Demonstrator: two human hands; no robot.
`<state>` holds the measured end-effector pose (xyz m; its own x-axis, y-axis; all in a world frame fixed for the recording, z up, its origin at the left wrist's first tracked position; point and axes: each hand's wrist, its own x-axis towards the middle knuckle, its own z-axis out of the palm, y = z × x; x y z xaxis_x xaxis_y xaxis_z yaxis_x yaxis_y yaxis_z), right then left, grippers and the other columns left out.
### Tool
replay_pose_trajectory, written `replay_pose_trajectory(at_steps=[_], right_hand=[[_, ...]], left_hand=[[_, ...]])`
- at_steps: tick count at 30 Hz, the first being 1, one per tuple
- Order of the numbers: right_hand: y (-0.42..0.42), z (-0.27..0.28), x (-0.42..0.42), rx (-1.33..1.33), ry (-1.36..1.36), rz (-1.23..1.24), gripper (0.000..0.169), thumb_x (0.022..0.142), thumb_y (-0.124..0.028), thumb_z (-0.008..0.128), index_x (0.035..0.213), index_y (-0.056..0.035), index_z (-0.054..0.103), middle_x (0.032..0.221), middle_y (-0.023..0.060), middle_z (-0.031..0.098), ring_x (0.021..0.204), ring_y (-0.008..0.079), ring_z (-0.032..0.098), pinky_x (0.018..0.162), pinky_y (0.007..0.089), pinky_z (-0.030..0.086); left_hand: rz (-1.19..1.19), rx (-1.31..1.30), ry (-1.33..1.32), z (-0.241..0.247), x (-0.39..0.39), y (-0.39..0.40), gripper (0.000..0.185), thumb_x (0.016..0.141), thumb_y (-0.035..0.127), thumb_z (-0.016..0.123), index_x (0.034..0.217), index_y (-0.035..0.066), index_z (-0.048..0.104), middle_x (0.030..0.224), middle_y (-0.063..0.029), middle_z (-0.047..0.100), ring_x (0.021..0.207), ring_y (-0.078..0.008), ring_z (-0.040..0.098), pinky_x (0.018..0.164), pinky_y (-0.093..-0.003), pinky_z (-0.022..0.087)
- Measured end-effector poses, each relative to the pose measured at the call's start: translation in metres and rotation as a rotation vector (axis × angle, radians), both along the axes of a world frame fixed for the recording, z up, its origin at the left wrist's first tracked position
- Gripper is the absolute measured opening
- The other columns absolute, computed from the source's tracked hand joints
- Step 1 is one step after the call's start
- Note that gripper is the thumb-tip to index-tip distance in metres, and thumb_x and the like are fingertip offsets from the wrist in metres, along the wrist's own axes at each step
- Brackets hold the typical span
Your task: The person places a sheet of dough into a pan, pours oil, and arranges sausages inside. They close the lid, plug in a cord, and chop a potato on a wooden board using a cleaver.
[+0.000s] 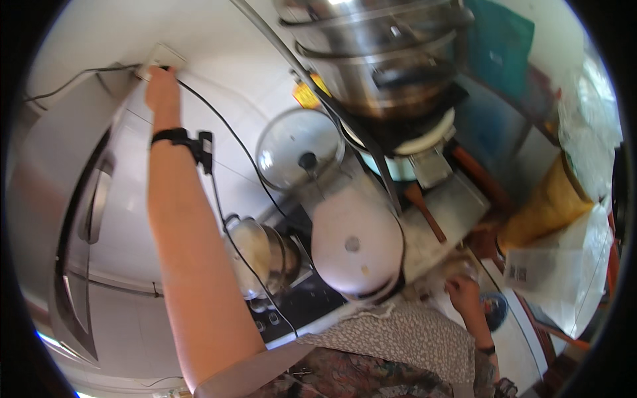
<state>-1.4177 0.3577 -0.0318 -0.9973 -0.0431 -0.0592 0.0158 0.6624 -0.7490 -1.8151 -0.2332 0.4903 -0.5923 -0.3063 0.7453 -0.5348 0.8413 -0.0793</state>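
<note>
My left arm reaches up to a wall socket (175, 55), where my left hand (163, 92) has its fingers closed around a black plug (164, 68) with a dark cord. Low at the right, my right hand (464, 294) is bent at the counter's edge, beside a blurred, see-through item (455, 268); whether it is gripped is unclear. Between the hands stands a rounded appliance (356, 219), probably a rice cooker, its pale shiny lid closed. Behind it a glass pot lid (286, 144) leans at the wall. A metal pot (254, 253) sits on a black stovetop (313, 298).
Stacked steel pots (368, 64) rise at the top, above a pale round appliance (398, 166). A wooden spatula (427, 211) lies on the counter (458, 199). Plastic bags (572, 278) are at the right, a range hood (82, 209) at the left. A cable hangs beside my left forearm.
</note>
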Motion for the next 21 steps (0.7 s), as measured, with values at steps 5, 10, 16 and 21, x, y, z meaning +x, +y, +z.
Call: replay_pose_trajectory(at_steps=[5, 10, 16, 21], right_hand=[[-0.015, 0.039, -0.017, -0.088, 0.001, 0.173, 0.012, 0.083, -0.017, 0.073, 0.090, -0.0069, 0.073, 0.083, 0.0127, 0.070, 0.079, 0.0318, 0.069, 0.069, 0.0406, 0.054], [-0.030, 0.062, -0.050, -0.168, -0.040, 0.394, 0.012, 0.086, -0.017, 0.072, 0.088, -0.0053, 0.071, 0.082, 0.0118, 0.068, 0.073, 0.0310, 0.066, 0.065, 0.0391, 0.051], [-0.091, 0.090, -0.055, -0.284, -0.046, 0.767, 0.022, 0.083, -0.006, 0.069, 0.069, -0.0017, 0.052, 0.072, 0.0116, 0.061, 0.064, 0.0262, 0.061, 0.057, 0.0359, 0.047], [-0.130, 0.071, -0.018, -0.468, -0.038, 0.956, 0.024, 0.076, 0.011, 0.056, 0.066, -0.0038, 0.040, 0.067, 0.0099, 0.057, 0.057, 0.0192, 0.055, 0.051, 0.0330, 0.041]], left_hand=[[0.114, -0.095, -0.233, -0.016, 0.058, 0.021, 0.078, 0.092, 0.056, 0.063, 0.135, -0.007, 0.045, 0.120, -0.0218, 0.070, 0.116, -0.0363, 0.066, 0.096, -0.0464, 0.052], [-0.587, 0.251, -0.108, -0.088, 0.241, 0.167, 0.031, 0.098, 0.034, 0.064, 0.092, 0.004, 0.062, 0.072, -0.0101, 0.062, 0.062, -0.0181, 0.056, 0.064, -0.0301, 0.047], [-0.582, 0.407, -0.081, -0.218, 0.486, 0.235, 0.041, 0.082, -0.003, 0.074, 0.063, 0.007, 0.039, 0.058, -0.0083, 0.041, 0.047, -0.0255, 0.038, 0.045, -0.0353, 0.030], [-0.041, 1.543, 0.713, -0.342, 0.643, 0.233, 0.055, 0.097, 0.006, 0.065, 0.060, 0.014, 0.026, 0.052, 0.0065, 0.030, 0.046, -0.0062, 0.025, 0.045, -0.0284, 0.018]])
